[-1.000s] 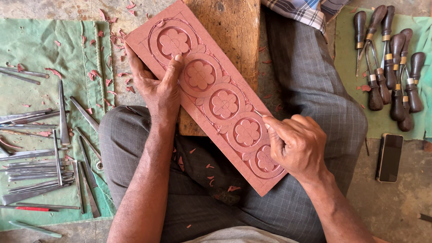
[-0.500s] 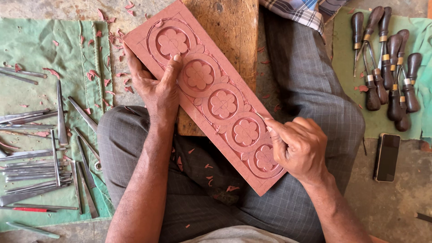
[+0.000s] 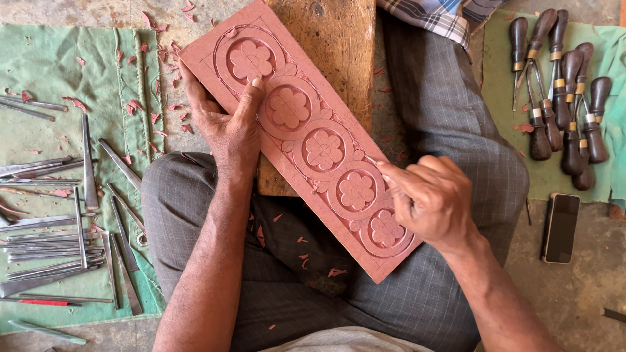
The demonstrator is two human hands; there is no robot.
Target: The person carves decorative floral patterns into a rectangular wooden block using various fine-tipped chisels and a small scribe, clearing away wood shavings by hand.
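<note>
Both hands, left (image 3: 228, 127) and right (image 3: 430, 199), rest on reddish carved panel (image 3: 306, 140).

The concrete floor (image 3: 587, 306) carries green cloths (image 3: 39, 72), a phone (image 3: 561, 227) and wood chips (image 3: 171, 65).

just one head cam, looking straight down from above, pretty close over the lap, floor at both sides

Dark rectangular phone (image 3: 561, 227), screen seemingly blank, on the floor at right, below the green cloth (image 3: 610, 111)
</note>
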